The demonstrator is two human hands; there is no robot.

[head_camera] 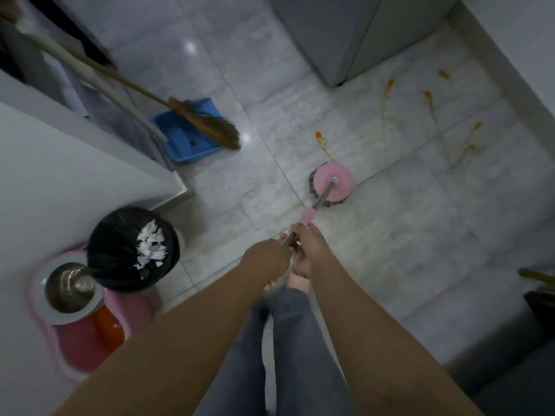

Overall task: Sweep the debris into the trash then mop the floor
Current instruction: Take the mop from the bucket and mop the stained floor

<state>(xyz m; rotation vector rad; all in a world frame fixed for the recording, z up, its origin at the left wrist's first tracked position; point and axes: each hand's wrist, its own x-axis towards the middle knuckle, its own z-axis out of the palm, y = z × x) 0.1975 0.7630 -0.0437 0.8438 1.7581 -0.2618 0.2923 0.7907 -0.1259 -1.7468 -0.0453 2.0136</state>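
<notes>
**At the stained tiles, both hands clamped on the mop**

Around the metal shaft of the mop handle [322, 196] both hands are curled tight. The right hand [309, 244] sits just below the pink sleeve, and the left hand [267, 256] is right behind it, nearer the body, so the two almost touch. Ahead of the grip, the handle slopes down to the round pink mop head [332, 181], which rests flat on the floor [420, 220].

Just beyond the mop head lies an orange streak [321, 142], and more orange splashes [429, 97] are scattered farther out to the right of the grip, near a grey cabinet [330, 40].

Left of the grip stands the trash bin [120, 250], lined with a black bag and holding torn white paper scraps [151, 244]. Touching it on the near side is a pink mop bucket [81, 340] with a steel spinner basket [70, 288]. Farther ahead on the left, a broom [216, 127] rests across a blue dustpan [186, 139].
</notes>
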